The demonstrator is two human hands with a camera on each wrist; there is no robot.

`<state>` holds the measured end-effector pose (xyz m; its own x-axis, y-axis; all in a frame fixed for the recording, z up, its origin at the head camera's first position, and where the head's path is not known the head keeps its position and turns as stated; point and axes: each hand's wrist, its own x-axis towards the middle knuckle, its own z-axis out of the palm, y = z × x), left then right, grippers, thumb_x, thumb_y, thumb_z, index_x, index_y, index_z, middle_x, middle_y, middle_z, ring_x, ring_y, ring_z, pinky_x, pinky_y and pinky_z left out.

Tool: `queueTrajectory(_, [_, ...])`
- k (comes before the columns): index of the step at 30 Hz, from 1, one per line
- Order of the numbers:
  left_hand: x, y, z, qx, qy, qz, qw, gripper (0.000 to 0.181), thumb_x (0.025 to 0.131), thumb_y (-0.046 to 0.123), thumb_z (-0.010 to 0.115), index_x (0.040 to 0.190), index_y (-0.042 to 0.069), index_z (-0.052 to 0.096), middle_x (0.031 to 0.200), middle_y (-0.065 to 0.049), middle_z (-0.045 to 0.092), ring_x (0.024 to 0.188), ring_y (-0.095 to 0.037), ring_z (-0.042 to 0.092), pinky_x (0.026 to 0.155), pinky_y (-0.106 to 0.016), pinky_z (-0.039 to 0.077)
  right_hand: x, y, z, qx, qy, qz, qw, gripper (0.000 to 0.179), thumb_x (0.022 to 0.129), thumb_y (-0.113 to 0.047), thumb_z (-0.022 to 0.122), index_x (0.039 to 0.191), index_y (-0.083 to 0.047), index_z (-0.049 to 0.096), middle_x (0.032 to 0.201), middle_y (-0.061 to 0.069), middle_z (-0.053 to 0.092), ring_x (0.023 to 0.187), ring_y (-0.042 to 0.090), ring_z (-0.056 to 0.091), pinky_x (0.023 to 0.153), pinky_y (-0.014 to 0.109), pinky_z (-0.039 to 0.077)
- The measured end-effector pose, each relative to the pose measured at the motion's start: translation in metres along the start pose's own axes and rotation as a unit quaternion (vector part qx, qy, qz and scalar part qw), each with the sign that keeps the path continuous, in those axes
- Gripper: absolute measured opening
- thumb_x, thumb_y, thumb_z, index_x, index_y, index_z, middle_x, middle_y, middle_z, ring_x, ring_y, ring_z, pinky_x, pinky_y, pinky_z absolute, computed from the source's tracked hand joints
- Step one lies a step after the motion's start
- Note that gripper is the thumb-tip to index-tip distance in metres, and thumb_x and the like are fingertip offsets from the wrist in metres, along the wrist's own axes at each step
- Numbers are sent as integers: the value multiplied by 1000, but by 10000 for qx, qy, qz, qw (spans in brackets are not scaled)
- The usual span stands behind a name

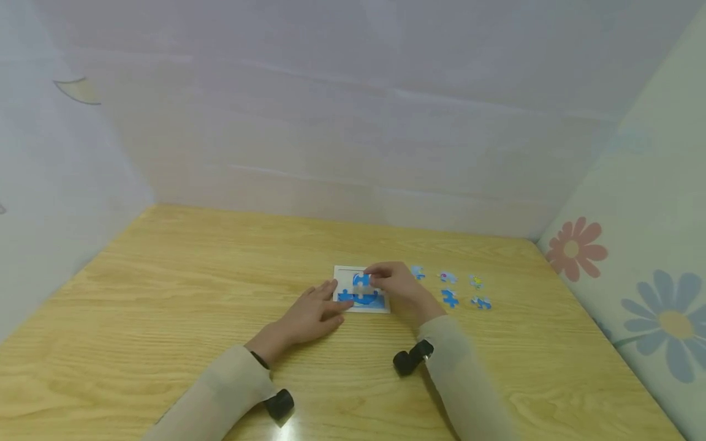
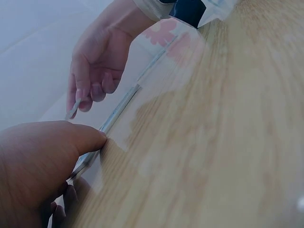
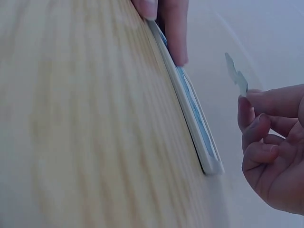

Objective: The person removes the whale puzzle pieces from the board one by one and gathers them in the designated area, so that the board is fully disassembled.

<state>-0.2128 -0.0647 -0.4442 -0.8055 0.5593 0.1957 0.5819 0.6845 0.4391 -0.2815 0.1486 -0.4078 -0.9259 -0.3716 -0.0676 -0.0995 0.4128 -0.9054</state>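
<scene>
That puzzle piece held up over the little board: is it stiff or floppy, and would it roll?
Probably stiff: the puzzle piece juts from the right hand's grip without visible sagging. Likely light, since it looks thin and is pinched just at one edge. Set down, it should slide rather than roll on the table, being flat.

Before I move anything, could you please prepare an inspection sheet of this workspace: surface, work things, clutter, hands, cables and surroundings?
Surface: wooden table, light wood grain.
Work things: white-rimmed jigsaw tray, partly filled with blue pieces; five loose jigsaw pieces lie to its right.
Clutter: nothing seen.
Left hand: touches the tray's left side.
Right hand: pinches one jigsaw piece raised above the tray.
Cables: nothing seen.
Surroundings: pale backdrop behind; right panel shows a red flower and blue flower.
</scene>
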Motion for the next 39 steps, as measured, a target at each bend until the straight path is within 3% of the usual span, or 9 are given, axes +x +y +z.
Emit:
queueTrajectory(4, [1, 0, 0, -32, 20, -21, 10000, 36, 88, 31, 46, 123, 21, 51, 136, -22, 20, 125, -34, 15, 97, -48, 12, -5, 2, -13, -64, 53, -122, 9999, 22, 83, -1, 54, 105, 1, 60, 92, 8, 58, 81, 17, 50, 71, 29, 43])
queueTrajectory(11, [0, -1, 0, 46, 89, 37, 9999, 36, 88, 31, 47, 122, 20, 52, 136, -23, 21, 125, -35, 16, 97, -48, 13, -12, 3, -30, -189, 214, 36, 9996, 23, 84, -3, 54, 106, 0, 60, 89, 7, 58, 72, 17, 48, 58, 28, 39])
queueTrajectory(21, [0, 0, -1, -4, 103, 136, 9999, 36, 88, 31, 47, 123, 20, 51, 136, -23, 21, 125, -35, 16, 97, -49, 13, -26, 12, -58, -61, 301, 90, 9995, 27, 84, -3, 53, 110, 2, 57, 93, 9, 57, 74, 23, 47, 58, 31, 39])
queueTrajectory(28, [-1, 0, -1, -56, 115, 137, 9998, 37, 88, 32, 47, 123, 20, 51, 136, -23, 21, 125, -35, 16, 97, -49, 13, -36, 22, -76, -192, 248, 104, 9995, 28, 86, -9, 53, 112, 0, 56, 104, 10, 55, 73, 16, 46, 61, 30, 38])
queueTrajectory(32, [-2, 0, 0, -47, 89, 112, 9999, 37, 88, 32, 47, 123, 21, 51, 136, -23, 21, 125, -35, 16, 97, -48, 13, -43, 28, -85, -125, 280, 270, 9992, 27, 86, -10, 53, 112, -3, 56, 94, 6, 54, 61, 13, 38, 56, 26, 35])
queueTrajectory(39, [-3, 0, 0, -81, 87, 76, 9999, 37, 88, 32, 48, 123, 21, 51, 136, -22, 20, 125, -34, 16, 97, -48, 12, -49, 37, -97, 6, 240, 188, 9995, 32, 87, -7, 51, 115, 6, 51, 75, 3, 45, 53, 11, 32, 53, 27, 32])
